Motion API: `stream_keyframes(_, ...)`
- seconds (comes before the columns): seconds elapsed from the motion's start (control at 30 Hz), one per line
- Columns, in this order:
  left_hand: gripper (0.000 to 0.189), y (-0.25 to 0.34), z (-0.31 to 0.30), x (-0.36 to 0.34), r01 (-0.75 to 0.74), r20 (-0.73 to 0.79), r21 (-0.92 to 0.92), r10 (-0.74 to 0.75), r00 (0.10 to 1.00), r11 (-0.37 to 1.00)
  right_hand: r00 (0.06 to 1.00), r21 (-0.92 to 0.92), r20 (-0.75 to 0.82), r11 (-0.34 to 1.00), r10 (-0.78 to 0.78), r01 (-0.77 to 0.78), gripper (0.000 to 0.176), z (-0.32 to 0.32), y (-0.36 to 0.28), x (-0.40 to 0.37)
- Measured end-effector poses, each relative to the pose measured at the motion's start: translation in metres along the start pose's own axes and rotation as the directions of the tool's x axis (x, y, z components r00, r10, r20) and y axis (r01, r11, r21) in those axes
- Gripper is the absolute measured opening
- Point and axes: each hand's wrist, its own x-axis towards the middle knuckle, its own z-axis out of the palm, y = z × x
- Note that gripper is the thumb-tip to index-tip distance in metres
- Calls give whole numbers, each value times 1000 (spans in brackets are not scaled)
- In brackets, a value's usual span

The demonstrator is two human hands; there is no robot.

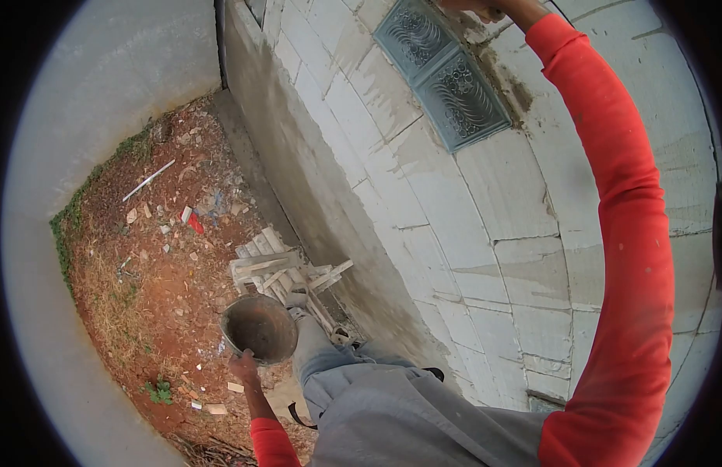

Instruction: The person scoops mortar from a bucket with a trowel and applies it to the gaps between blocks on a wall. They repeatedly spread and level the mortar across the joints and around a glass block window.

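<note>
A round metal bucket [261, 331] is held low at the left side of the body, above the ground. It is dark and dirty inside, with a grey crust on the bottom, and it is seen from above. Its near rim is gripped by the left hand [242, 364], and the fingers are closed on this rim. The right hand [471, 6] is raised high to the wall [485, 194] and is cut by the top edge of the view, so it cannot be told if its fingers are together or apart. The arm is covered by a red sleeve [633, 257].

The wall is made of large white blocks. Two patterned glass blocks [442, 70] are set in it, with wet grey mortar [507, 87] beside them. Far below, red soil [154, 257] is seen, with small rubble, a white pipe [148, 180] and a pile of wooden slats [279, 268] near the foot of the wall.
</note>
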Motion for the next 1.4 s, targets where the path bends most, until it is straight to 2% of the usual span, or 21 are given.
stream_keyframes(0.03,32,0,-1,-2,-4,-12,32,4,1000,999,1000,65,-23,998,-1,2,8,-4,-6,0)
stream_keyframes(0.07,33,0,-3,-4,-7,-21,66,9,1000,998,984,-272,77,946,-161,176,9,-2,-1,9)
stream_keyframes(0.13,35,5,-2,-10,0,-69,104,7,998,995,868,-739,387,458,-311,494,12,2,14,26)
stream_keyframes(0.23,38,16,1,-12,41,-64,32,-39,997,999,855,-750,387,422,-346,510,14,3,21,24)
stream_keyframes(0.27,39,19,-1,-13,63,-49,-8,-63,997,998,755,-721,303,379,-581,581,14,10,31,23)
stream_keyframes(0.33,41,15,3,-11,40,-24,-143,-44,999,989,407,-693,75,246,-910,677,14,26,59,22)
stream_keyframes(0.4,42,11,7,-2,46,-20,-117,-49,999,992,712,-617,339,427,-615,661,17,6,39,-25)
stream_keyframes(0.43,42,11,7,2,65,-34,-26,-66,997,998,785,-595,466,512,-409,620,18,-5,30,-45)
stream_keyframes(0.47,43,10,10,8,83,-53,62,-80,995,995,661,-581,596,324,-455,747,23,-10,32,-51)
stream_keyframes(0.53,44,0,17,26,61,-37,100,-58,998,993,924,-233,274,914,-265,331,33,-35,1,-112)
stream_keyframes(0.57,45,-2,20,31,50,-31,116,-47,998,992,984,53,167,997,-61,53,38,-43,-8,-132)
stream_keyframes(0.67,54,29,28,25,68,3,168,-70,998,983,907,-140,399,969,-132,203,48,-39,-1,-145)
stream_keyframes(0.77,62,3,46,57,4,-40,143,2,999,990,941,64,339,998,-13,-10,44,-41,-6,-171)
stream_keyframes(0.87,63,43,47,35,1,92,-91,7,996,996,967,141,252,986,49,-86,31,-43,-3,-184)
stream_keyframes(0.9,59,58,46,28,-4,69,-5,5,998,1000,968,152,241,983,64,-102,27,-42,2,-185)
stream_keyframes(0.97,52,84,48,18,-14,23,159,10,1000,987,952,96,279,983,123,-155,22,-31,14,-182)
stream_keyframes(1.1,40,85,43,9,-67,134,-21,69,988,998,869,30,486,992,95,-125,34,-38,25,-205)
stream_keyframes(1.3,35,56,39,11,-34,61,-100,41,997,994,940,14,324,993,106,-116,31,12,67,-205)
stream_keyframes(1.33,34,57,36,8,-19,51,-103,25,998,994,988,-39,95,992,-118,122,30,39,96,-210)
stream_keyframes(1.37,34,56,34,3,1,41,-110,4,999,994,927,-148,-119,929,-356,338,29,67,136,-221)
stream_keyframes(1.4,36,51,34,1,6,34,-66,-4,999,998,921,-143,-160,932,-355,334,28,62,138,-225)
